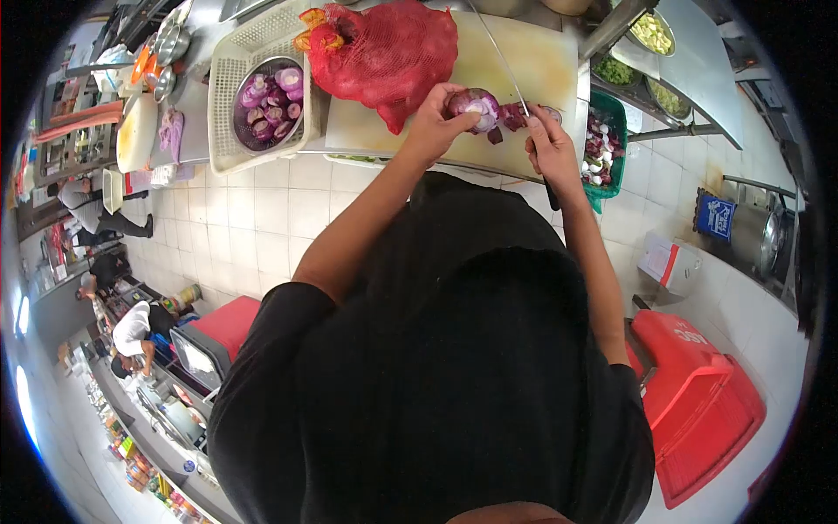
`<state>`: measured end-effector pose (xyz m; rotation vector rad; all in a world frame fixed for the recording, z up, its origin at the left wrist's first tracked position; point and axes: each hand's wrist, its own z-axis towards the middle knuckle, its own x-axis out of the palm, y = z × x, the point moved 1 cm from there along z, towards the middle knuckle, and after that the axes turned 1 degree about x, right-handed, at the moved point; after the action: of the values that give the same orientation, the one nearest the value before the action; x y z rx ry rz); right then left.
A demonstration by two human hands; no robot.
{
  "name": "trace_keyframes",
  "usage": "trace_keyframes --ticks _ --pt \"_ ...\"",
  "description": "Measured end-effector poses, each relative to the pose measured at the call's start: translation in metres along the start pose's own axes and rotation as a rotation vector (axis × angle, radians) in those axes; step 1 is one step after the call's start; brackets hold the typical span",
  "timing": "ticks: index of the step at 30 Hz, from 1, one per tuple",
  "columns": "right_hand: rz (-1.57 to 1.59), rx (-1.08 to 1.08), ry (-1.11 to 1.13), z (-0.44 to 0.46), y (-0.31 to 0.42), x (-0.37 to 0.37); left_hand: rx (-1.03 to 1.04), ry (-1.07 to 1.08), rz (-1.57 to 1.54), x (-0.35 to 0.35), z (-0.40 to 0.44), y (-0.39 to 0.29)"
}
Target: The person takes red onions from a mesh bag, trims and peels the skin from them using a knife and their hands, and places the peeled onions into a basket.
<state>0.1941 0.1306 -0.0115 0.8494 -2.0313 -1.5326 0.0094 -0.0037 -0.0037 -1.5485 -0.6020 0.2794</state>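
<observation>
My left hand point(441, 122) is closed around a red onion point(474, 111), whose dark skin is partly off so pale purple flesh shows. In my right hand point(552, 150) is a long knife point(499, 54), its blade pointing away from me and its dark handle below my palm. Dark pieces of onion skin point(513, 115) lie between the two hands. Both hands are over a pale cutting board point(541, 52). A full red mesh bag point(388, 57) rests on the board's left part, just beyond my left hand.
On the left, a cream plastic basket point(223, 96) holds a metal colander point(240, 112) with several peeled onions point(273, 105). A green bin point(622, 144) with onion scraps stands right of the board. Containers of chopped food point(653, 33) sit at upper right. Other people point(135, 330) are at far left.
</observation>
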Motion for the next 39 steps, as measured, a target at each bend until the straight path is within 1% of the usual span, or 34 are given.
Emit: trace_keyframes --ticks 2,4,5,7,9,12,14,16,18,20,21,23,26,29,32,35,38,39 --pt "-0.05 0.008 -0.022 -0.001 0.002 0.001 0.037 0.014 0.106 -0.002 0.001 0.003" --pt "-0.122 -0.016 -0.05 -0.002 0.002 0.004 0.049 0.008 0.131 -0.003 0.003 0.008" --pt "-0.138 -0.055 -0.039 -0.003 0.003 0.006 0.055 0.008 0.144 -0.003 0.002 0.01" --pt "-0.17 -0.131 -0.019 -0.005 0.011 0.009 0.021 0.033 0.068 0.002 -0.001 0.008" --pt "-0.267 -0.24 0.011 -0.008 0.021 0.013 0.003 0.062 0.046 0.005 -0.001 0.008" --pt "-0.29 -0.213 0.04 -0.011 0.03 0.017 -0.029 0.09 0.101 0.007 0.001 0.012" --pt "-0.198 -0.041 0.047 -0.006 0.028 0.016 -0.077 0.09 0.151 0.007 0.003 0.014" --pt "-0.086 0.141 0.036 -0.004 0.034 0.015 -0.056 0.056 0.326 0.003 0.009 0.022" --pt "-0.086 0.141 0.006 -0.002 0.028 0.013 -0.018 0.048 0.44 0.0 0.014 0.027" --pt "-0.212 -0.02 -0.034 0.006 0.006 0.01 0.037 0.068 0.493 0.0 0.017 0.028" --pt "-0.276 -0.085 -0.055 0.007 0.006 0.011 0.028 0.093 0.487 0.002 0.016 0.024" --pt "-0.405 -0.162 -0.087 0.01 0.004 0.011 0.016 0.144 0.479 0.006 0.015 0.014" --pt "-0.25 -0.259 -0.032 0.021 -0.016 0.011 -0.053 0.248 0.246 0.007 0.016 0.028" --pt "-0.019 0.052 0.112 0.012 -0.003 0.009 -0.128 0.268 0.114 0.011 0.013 0.027" --pt "0.179 0.039 0.146 0.007 0.001 0.013 -0.334 0.252 -0.2 0.007 0.013 0.027" --pt "0.211 0.075 0.096 0.004 0.009 0.012 -0.396 0.263 -0.255 0.0 0.019 0.028" --pt "0.125 0.011 0.002 0.001 0.02 0.006 -0.245 0.085 0.06 -0.001 0.024 0.038" --pt "0.152 0.004 0.0 -0.001 0.024 0.005 -0.122 0.064 0.244 -0.002 0.024 0.038"
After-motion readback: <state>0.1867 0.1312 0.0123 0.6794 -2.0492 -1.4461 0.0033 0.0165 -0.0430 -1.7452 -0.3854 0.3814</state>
